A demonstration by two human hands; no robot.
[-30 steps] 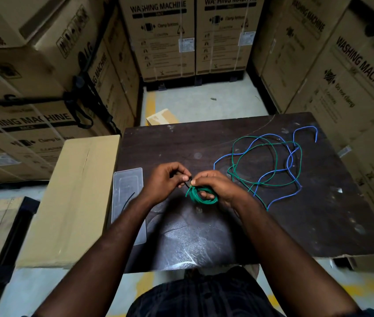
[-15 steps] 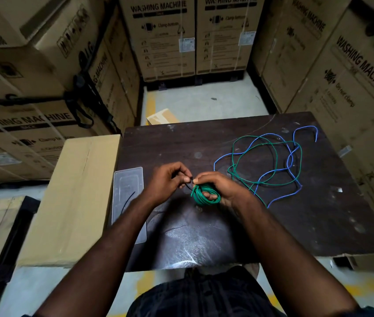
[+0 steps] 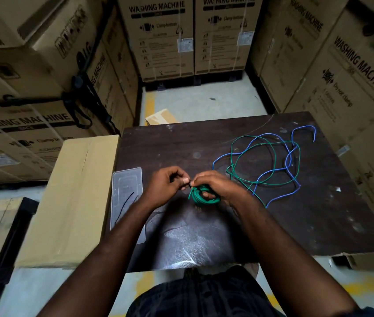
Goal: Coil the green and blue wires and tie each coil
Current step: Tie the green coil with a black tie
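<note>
Gripping the green coil (image 3: 200, 197) in your right hand (image 3: 218, 186), you have it over the near middle of the dark surface (image 3: 181, 143). Your left hand (image 3: 163, 188) pinches a thin dark tie (image 3: 190, 184) at the coil's top. The loose green wire (image 3: 299, 161) runs right, tangled with the blue wire (image 3: 289, 154). A clear tray (image 3: 126, 186) lies left.

Stacked washing-machine cartons (image 3: 160, 40) wall a dim concrete floor (image 3: 199, 101) around a dark table (image 3: 318, 225).
</note>
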